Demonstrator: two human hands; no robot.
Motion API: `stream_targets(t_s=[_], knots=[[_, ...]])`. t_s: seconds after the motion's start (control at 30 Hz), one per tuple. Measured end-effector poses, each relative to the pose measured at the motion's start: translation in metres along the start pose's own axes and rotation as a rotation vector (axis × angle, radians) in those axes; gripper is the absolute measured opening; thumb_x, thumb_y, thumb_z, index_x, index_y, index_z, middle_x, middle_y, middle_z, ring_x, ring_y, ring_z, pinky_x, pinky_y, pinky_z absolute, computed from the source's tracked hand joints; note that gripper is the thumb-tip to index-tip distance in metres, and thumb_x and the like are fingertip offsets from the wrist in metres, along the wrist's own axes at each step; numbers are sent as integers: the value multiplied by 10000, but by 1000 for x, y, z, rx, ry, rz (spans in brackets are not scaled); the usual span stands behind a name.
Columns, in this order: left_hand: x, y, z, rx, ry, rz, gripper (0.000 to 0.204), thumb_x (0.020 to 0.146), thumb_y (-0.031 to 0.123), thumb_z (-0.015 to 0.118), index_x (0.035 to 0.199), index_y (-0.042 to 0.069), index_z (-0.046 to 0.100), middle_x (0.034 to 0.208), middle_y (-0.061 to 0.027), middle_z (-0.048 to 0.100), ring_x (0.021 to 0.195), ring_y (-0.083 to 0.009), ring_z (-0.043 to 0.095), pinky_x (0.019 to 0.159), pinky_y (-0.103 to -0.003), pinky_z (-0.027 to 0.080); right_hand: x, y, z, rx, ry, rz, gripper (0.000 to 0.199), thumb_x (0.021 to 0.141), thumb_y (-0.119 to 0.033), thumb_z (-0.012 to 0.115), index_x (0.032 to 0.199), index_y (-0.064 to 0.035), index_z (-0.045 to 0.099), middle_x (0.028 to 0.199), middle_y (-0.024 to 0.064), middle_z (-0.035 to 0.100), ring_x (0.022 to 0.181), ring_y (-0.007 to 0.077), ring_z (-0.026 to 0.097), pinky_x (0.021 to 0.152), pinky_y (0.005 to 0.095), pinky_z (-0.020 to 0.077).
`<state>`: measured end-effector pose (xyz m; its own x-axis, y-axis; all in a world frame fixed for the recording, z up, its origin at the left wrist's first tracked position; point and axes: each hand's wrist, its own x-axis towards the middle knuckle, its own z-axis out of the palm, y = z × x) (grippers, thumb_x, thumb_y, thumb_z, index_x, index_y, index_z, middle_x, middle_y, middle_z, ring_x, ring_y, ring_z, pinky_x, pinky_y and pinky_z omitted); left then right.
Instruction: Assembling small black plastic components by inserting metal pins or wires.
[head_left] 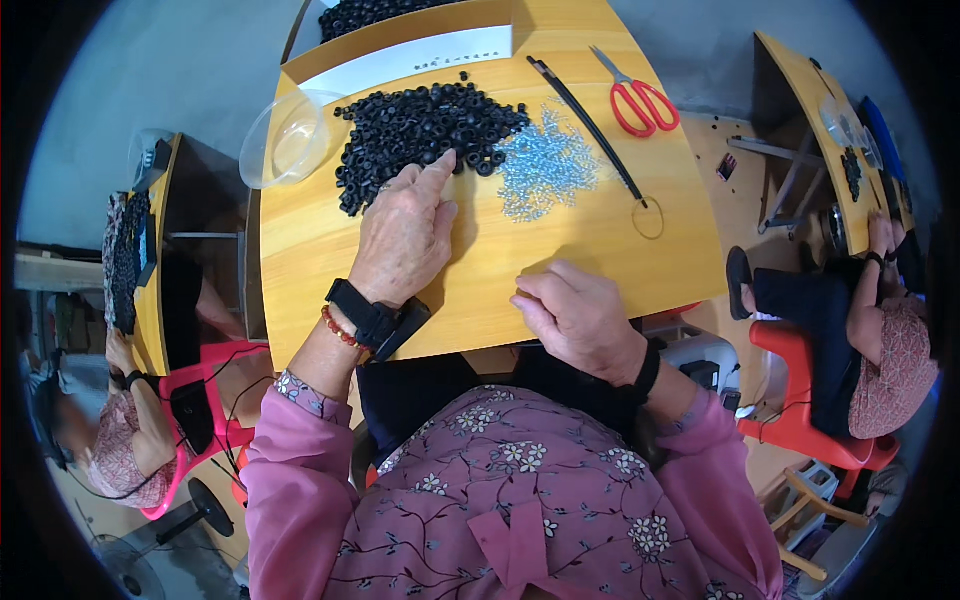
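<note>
A pile of small black bead-like pieces (410, 130) lies spread over the far middle of the wooden table (480, 290). My left hand (405, 235) reaches to its near edge, index finger stretched out onto the black pieces and the other fingers bent; nothing shows in its grasp. Right of that pile is a heap of tiny, shiny pale-blue pieces (545, 168). Nearer me, at the table's front edge, my right hand (580, 320) is closed, thumb against curled fingers. Whatever it holds, if anything, is hidden.
A clear plastic bowl (290, 140) sits at the left edge, and an open cardboard box (400, 62) behind the pile. Thin black rods (590, 125), a thin ring (648, 218) and red-handled scissors (640, 105) lie right. Other people sit at tables on both sides.
</note>
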<state>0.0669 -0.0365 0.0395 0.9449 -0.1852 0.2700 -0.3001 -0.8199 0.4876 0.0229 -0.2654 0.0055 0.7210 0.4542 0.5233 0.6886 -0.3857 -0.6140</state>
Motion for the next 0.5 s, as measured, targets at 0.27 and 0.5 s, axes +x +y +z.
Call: stream_targets(t_s=[0.27, 0.5], knots=[[-2, 11, 8, 72, -48, 19, 443, 854, -18, 618, 1296, -6, 588, 919, -169, 579, 839, -361, 605, 752, -416, 496, -4, 3, -3, 24, -2, 9, 193, 799, -49, 773, 959, -20, 670, 790, 104, 620, 654, 276, 632, 565, 359, 497], [-26, 20, 4, -20, -26, 17, 401, 804, -52, 672, 1200, -36, 610, 1088, -182, 552, 865, -331, 611, 772, -376, 507, -2, 11, -10, 203, -42, 160, 158, 851, -49, 727, 987, -5, 659, 823, 126, 629, 728, 285, 641, 644, 341, 505]])
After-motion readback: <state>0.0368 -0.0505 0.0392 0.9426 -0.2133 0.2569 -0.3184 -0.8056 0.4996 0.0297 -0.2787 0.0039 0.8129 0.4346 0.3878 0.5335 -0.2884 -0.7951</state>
